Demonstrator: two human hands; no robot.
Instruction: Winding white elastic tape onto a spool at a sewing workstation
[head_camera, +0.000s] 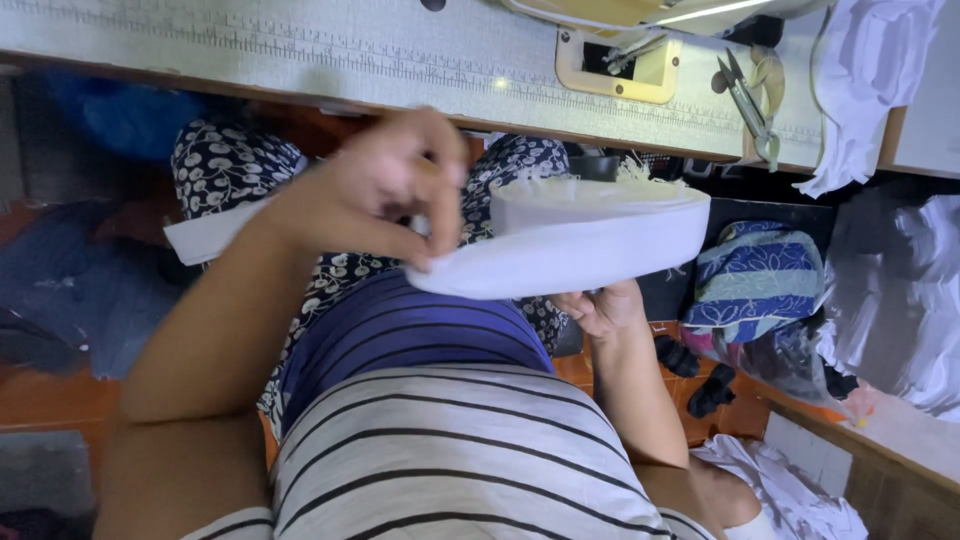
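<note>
Both hands on white fabric band (590, 235) over lap below tabletop edge (300, 85): left hand (385, 190) fingers pinched on its end, right hand (603, 308) gripping underneath; scissors (748, 100) near tabletop's corner.

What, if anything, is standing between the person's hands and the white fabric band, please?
Nothing visible. The left hand already pinches the white fabric band at its near end. The right hand touches it from below, though the band hides most of that grip.

Left grip (385, 190) pinched shut; right grip (605, 308) curled.
</note>
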